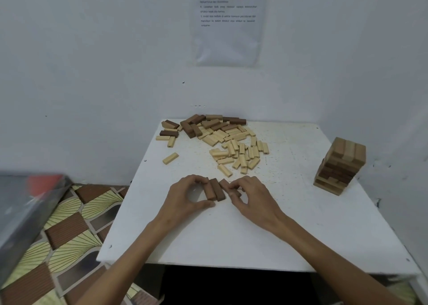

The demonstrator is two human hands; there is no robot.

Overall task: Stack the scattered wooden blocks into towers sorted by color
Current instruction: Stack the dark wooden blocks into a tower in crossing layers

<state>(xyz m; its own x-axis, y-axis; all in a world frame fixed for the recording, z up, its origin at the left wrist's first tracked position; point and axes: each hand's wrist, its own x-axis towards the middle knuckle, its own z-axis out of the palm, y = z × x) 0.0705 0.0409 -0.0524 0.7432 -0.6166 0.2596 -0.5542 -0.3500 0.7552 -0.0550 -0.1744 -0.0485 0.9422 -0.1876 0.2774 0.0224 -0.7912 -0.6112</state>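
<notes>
Two dark brown blocks (215,189) lie side by side on the white table (231,240) in the middle. My left hand (187,197) curls around them, fingertips at their far end and thumb at their near end. My right hand (249,196) pinches a third brown block (224,184) that lies at an angle just right of the pair. A pile of pale blocks (236,149) spreads over the far middle of the table. Brown blocks (203,123) are mixed into the pile's far left side.
A stacked tower (340,165) of tan and dark brown blocks stands at the table's right edge near the wall. A single pale block (170,158) lies apart at the left. Walls close the far and right sides. A patterned floor lies to the left.
</notes>
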